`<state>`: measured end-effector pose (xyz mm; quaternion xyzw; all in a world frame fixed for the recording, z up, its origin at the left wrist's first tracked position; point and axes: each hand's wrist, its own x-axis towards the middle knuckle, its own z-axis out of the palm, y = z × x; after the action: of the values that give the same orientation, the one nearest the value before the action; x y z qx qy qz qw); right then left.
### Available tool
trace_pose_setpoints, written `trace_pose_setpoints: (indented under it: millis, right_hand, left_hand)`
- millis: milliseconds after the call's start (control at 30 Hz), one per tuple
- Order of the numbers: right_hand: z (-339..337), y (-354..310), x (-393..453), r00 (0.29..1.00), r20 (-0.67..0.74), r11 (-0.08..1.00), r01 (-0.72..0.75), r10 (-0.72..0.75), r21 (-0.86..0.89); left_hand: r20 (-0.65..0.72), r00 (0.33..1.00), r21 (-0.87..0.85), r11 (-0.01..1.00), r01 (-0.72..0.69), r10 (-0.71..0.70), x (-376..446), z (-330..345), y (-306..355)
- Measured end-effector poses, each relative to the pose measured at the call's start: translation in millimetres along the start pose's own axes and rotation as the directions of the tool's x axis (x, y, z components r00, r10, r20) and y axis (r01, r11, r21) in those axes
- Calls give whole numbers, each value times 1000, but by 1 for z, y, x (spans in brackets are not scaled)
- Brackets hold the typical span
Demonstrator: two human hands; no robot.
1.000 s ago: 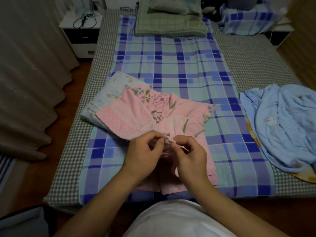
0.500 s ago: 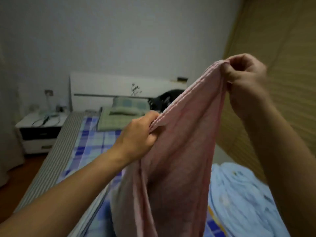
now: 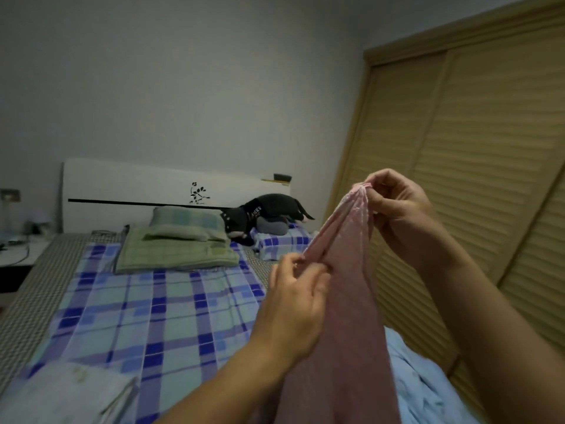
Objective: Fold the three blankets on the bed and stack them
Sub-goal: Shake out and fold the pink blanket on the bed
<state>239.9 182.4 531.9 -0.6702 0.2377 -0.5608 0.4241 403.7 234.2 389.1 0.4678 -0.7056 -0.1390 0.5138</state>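
Observation:
The pink blanket (image 3: 345, 316) hangs in the air in front of me, bunched into a narrow drape. My right hand (image 3: 397, 209) pinches its top corner high up. Lower and to the left, my left hand (image 3: 293, 304) grips the blanket's edge. A folded pale floral blanket (image 3: 67, 393) lies on the bed at the bottom left. The crumpled light blue blanket (image 3: 425, 390) lies on the bed at the bottom right, partly hidden behind the pink one.
The bed has a blue plaid sheet (image 3: 159, 310). A green plaid pillow pile (image 3: 180, 243) and a dark plush toy (image 3: 266, 212) sit by the white headboard (image 3: 137, 185). A wardrobe with slatted doors (image 3: 477, 166) stands to the right. A nightstand (image 3: 15, 255) is at the left.
I lifted the pink blanket off the bed and my view rose. Since half a second ago my hands have come lower and closer together along its top edge.

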Motion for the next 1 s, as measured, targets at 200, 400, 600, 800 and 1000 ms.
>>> trace_pose_setpoints:
  millis: [200, 400, 600, 800, 1000]
  right_hand:
    - [4, 2, -14, 1000, -8, 1000, 3, -3, -22]
    - [5, 7, -12, 982, -188, 992, -35, 11, -122]
    - [8, 12, -6, 973, -226, 976, -14, -37, -219]
    - [-16, 38, 0, 902, -407, 890, -60, -145, -451]
    - [29, 51, 1, 958, -168, 676, 36, -233, -736]
  left_hand:
    - [-38, 999, -60, 998, -27, 24, 10, 1, -48]
    - [36, 999, -31, 999, -23, 24, -25, 11, -51]
    - [-60, 959, 135, 950, 283, -278, -63, 18, -105]
    - [-158, 987, 318, 947, 43, 8, -74, -92, -75]
    - [615, 783, 441, 863, -245, -93, -111, -66, -32]
